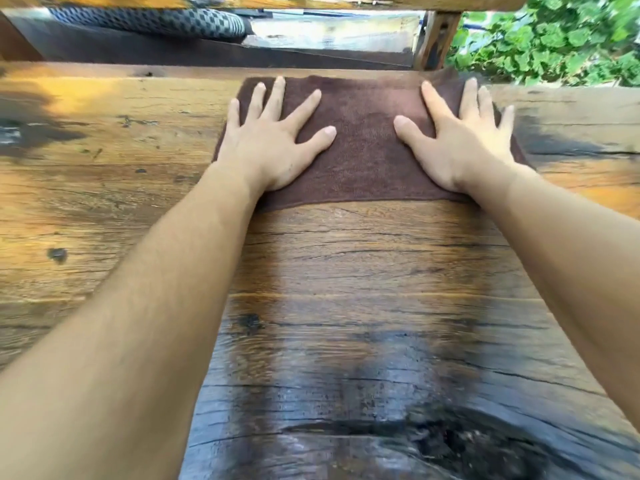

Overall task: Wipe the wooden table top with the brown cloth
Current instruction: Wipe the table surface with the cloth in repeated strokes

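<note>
**Both grips flat on the brown cloth at the far edge of the bench**

The left grip [273,140] lies palm down on the cloth [363,147], its fingers [301,105] straight and spread wide apart, curled round nothing. The right grip [460,140] does the same, flat and splayed, pressing on the fabric rather than pinching it. The two thumbs point toward each other, with a bare stretch of cloth between them.

The cloth is spread out flat under both palms. It runs a little past the left grip's little finger on one side and past the right grip's on the other. Its far edge sits just beyond the fingertips, close to the far edge of the bench [104,188], and its near edge lies just under the wrists.

From the wrists back toward the camera, between the two bare forearms [145,306], the wood shows a darker, glossy band [346,323]. Outside the arms on either side the boards look lighter and more orange, with dark knots and cracks.

Beyond the fingertips, past the bench edge, a checked cushion [149,22] lies on a dark seat. A wooden post [436,39] stands beyond the right grip, with green leaves [554,39] to its outer side.
</note>
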{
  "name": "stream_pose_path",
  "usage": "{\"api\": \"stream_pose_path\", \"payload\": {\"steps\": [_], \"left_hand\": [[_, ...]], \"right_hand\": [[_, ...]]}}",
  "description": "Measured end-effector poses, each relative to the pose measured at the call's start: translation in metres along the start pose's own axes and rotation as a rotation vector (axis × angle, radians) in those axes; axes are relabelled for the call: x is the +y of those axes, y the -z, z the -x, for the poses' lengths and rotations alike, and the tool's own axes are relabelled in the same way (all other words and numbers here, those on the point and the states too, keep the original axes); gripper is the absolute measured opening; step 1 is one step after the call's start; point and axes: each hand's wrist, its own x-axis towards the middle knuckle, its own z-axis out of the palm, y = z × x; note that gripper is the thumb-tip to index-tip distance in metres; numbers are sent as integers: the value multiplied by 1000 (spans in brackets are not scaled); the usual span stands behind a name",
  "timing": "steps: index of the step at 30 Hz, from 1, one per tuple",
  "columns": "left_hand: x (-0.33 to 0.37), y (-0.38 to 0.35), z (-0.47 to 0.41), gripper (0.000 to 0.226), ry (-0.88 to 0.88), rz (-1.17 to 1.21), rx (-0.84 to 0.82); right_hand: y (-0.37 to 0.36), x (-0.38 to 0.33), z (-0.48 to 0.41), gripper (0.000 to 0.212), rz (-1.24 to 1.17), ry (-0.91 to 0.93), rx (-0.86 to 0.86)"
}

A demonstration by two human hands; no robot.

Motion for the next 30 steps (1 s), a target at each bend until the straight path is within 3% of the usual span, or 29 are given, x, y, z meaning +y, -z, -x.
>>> {"api": "stream_pose_path", "payload": {"steps": [21,30], "left_hand": [[53,-28,302,76,-26,-4,-22],[78,-20,453,76,15,-17,-110]], "right_hand": [[-9,50,308,90,29,29,-66],[-6,54,450,85,37,40,-155]]}}
